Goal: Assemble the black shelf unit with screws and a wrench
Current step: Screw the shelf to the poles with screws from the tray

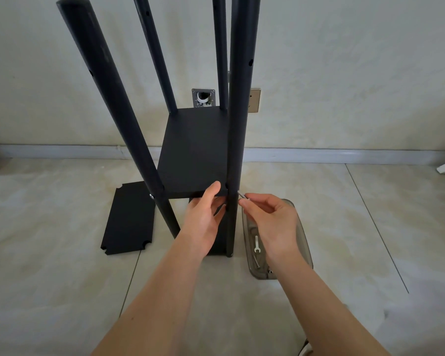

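My shelf unit (pixel 193 150) stands on the pale tiled floor (pixel 344 227). A loose black panel (pixel 129 219) lies flat left of it. A clear tray (pixel 303 242) sits right.

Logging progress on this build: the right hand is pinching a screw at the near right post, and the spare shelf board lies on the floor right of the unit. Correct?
Not quite. The head view shows the spare shelf board on the floor left of the unit. The rest holds: the right hand pinches a screw at the near right post.

From here, three black posts (pixel 243 98) run off the top edge. My right hand (pixel 272 222) hides much of the tray (pixel 303 242); the bits at its near end are too small to tell.
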